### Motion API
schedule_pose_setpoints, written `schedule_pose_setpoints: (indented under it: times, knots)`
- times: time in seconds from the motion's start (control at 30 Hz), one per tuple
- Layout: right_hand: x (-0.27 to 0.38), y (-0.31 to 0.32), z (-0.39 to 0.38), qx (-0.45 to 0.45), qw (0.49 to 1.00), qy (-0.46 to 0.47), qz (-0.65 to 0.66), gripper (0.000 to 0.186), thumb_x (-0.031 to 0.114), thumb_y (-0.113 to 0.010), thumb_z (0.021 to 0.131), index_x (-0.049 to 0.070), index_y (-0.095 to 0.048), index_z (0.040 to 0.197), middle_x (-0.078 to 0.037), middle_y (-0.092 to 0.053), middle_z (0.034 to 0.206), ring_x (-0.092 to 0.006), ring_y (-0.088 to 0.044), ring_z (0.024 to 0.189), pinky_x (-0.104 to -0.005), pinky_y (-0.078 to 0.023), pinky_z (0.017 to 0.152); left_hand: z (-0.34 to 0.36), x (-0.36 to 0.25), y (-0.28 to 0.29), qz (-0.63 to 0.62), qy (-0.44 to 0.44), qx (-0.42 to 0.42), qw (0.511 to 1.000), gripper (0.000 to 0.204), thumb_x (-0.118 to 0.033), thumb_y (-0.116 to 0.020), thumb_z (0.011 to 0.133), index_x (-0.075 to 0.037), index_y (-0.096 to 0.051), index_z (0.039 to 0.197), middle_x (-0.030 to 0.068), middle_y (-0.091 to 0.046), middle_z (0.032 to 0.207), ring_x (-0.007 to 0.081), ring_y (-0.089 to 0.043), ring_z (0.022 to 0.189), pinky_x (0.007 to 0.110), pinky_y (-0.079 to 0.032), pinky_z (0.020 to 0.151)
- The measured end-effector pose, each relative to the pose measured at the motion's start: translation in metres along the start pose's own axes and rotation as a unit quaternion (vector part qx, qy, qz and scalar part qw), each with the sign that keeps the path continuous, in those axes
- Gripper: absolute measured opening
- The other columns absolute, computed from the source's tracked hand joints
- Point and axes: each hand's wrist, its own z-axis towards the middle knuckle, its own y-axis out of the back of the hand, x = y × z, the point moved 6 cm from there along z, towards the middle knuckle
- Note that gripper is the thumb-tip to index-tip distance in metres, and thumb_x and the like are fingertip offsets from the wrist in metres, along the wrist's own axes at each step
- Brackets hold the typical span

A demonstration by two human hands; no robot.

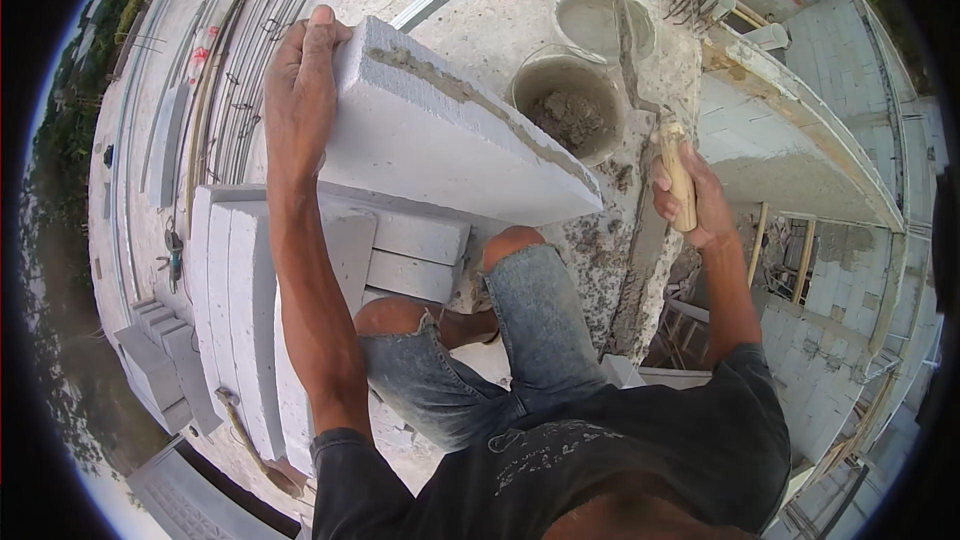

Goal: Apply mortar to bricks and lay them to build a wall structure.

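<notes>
My left hand (303,90) is closed on the far left end of a large white lightweight block (440,155), with the thumb up at its top corner. The block stands tilted above other white blocks, its near right corner close to my knee. A rough strip of grey mortar (460,90) runs along its upper narrow face. My right hand (700,195) grips the wooden handle of a trowel (679,175). Its blade points away from me and shows nearly edge-on, smeared with mortar. Left of the trowel stands a bucket (525,80) with thick grey mortar inside.
A second bucket (645,40) holds greyish liquid. Stacked white blocks (232,320) stand at my left, beyond them steel reinforcing bars (250,70). A mortar-covered ledge (640,270) runs along the slab's right edge, with a drop to lower walls (830,280).
</notes>
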Motion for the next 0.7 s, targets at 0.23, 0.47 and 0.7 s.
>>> schedule_pose_setpoints:
  times: [0.23,0.47,0.7]
  knots:
    - [0.080,0.069,-0.029,-0.232,0.949,0.100,-0.191,0.031,0.041,-0.047,0.100,0.010,-0.049,0.107,-0.001,-0.052,0.070,-0.0075,-0.045,0.047,-0.0224,-0.039,0.041,-0.013,-0.067,-0.036,-0.026,-0.114,0.133,0.984,0.039,-0.042,-0.055,0.097,-0.005,-0.063,0.108,0.0083,-0.064,0.092,0.0169,-0.058,0.088,0.034,-0.046,0.084]
    - [0.045,0.125,-0.109,-0.268,0.954,0.082,-0.109,0.029,0.036,-0.048,0.100,0.008,-0.049,0.107,-0.003,-0.053,0.074,-0.0083,-0.047,0.051,-0.0223,-0.041,0.046,-0.014,-0.072,-0.057,0.055,-0.176,0.124,0.975,0.048,-0.051,-0.044,0.098,-0.010,-0.062,0.115,0.0130,-0.062,0.115,0.0226,-0.055,0.114,0.041,-0.039,0.102]
    - [-0.043,0.157,-0.197,-0.286,0.948,0.126,0.059,0.020,0.022,-0.053,0.096,0.008,-0.042,0.105,-0.004,-0.053,0.081,-0.0092,-0.049,0.056,-0.0239,-0.044,0.048,-0.021,-0.066,-0.060,-0.051,-0.103,0.108,0.988,0.051,-0.043,-0.033,0.102,0.000,-0.056,0.116,0.0142,-0.063,0.107,0.0211,-0.061,0.098,0.032,-0.050,0.083]
